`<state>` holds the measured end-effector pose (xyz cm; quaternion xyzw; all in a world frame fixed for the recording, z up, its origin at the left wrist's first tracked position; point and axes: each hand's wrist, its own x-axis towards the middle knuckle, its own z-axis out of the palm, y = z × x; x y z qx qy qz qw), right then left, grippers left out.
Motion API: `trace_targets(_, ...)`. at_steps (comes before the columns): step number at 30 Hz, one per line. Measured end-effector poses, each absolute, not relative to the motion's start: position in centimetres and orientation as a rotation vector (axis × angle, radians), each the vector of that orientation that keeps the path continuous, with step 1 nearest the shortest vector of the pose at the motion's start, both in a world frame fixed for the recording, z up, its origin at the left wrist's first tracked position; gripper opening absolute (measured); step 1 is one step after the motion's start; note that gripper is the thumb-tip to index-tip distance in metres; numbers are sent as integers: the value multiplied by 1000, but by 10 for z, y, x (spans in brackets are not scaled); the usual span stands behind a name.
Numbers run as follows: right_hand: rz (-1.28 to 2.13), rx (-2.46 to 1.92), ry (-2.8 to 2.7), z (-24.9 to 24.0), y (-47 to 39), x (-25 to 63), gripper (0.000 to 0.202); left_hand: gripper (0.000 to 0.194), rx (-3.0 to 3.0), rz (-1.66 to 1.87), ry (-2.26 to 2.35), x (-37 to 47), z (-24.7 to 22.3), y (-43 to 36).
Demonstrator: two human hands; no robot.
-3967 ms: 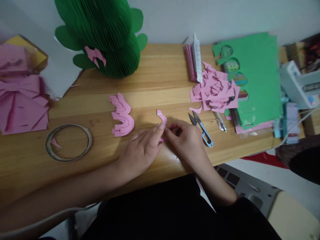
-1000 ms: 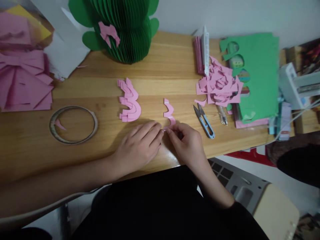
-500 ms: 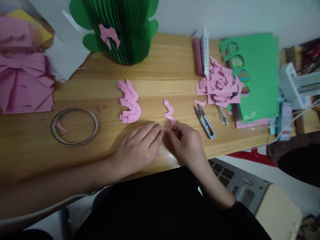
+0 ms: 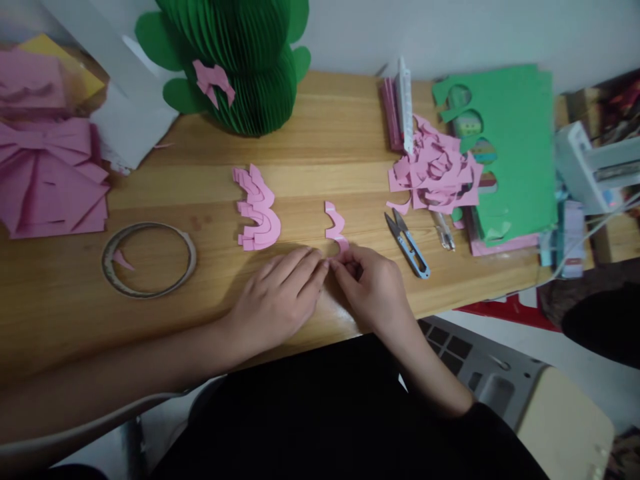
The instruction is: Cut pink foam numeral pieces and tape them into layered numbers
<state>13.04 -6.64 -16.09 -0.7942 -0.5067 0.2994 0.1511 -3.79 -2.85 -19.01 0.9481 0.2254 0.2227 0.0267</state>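
A wavy pink paper cutout (image 4: 335, 220), with small shiny patches, lies on the wooden table. My right hand (image 4: 373, 283) pinches its lower end, thumb and fingers closed. Beside it, my left hand (image 4: 285, 293) rests palm down, fingers together and bent, tips meeting the right fingertips at that end. Whether anything is under the left fingers is hidden. A stack of similar pink cutouts (image 4: 260, 217) lies just beyond my left hand. To the right of my right hand are blue thread snips (image 4: 409, 247), blades apart.
A tape roll (image 4: 187, 267) lies left, pink folded paper bows (image 4: 50, 177) beyond it. A green paper honeycomb figure (image 4: 245, 73) stands at the back. Pink paper scraps (image 4: 435, 170), a box cutter (image 4: 404, 107) and green sheets (image 4: 520, 147) lie right. The table's front edge is close to me.
The view has shifted slightly. Both hands stay at the lower end of the pink paper cutout, with almost no visible movement.
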Motion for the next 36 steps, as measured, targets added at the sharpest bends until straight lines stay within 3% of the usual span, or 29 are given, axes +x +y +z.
trace_targets(20,912,-2283,-1362,-160,-60,133,11,24,3033,591,702,-36,-187,-30)
trace_targets(32,1146,-2114,-1240,-163,-61,146,16,26,3049,572,656,-37,-186,-28)
trace_targets(36,1309,-1888,-975,-169,-68,152,21,26,3028,578,583,-37,-188,-26)
